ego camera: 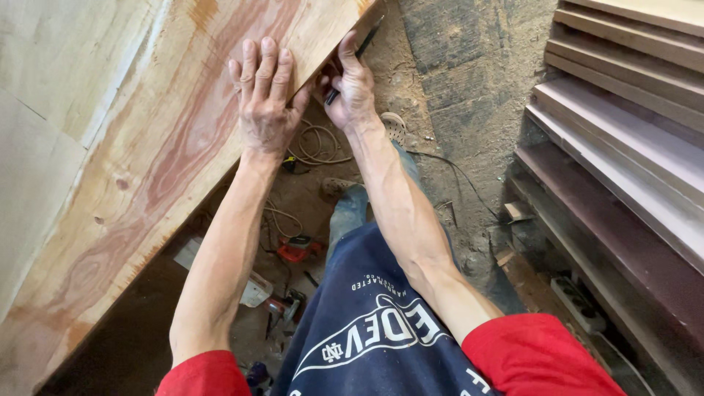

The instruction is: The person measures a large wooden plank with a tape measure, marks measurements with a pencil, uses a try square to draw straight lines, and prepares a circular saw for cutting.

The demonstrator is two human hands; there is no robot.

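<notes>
The left hand (262, 99) lies flat, fingers spread and straight, pressing on the wooden board (147, 161) close to its near edge; this grip is open and holds nothing. The board is a wide, reddish-grained plank, slanting from the bottom-left corner of the view up toward the top middle. Just beside it, the right hand (352, 88) is closed around a dark pencil (350, 67), whose tip touches the board's edge. Below, on the dusty floor (447, 88), lie coiled cables (317, 144) and a red power tool (298, 249). Stacked planks (623, 125) stand along the right side.
</notes>
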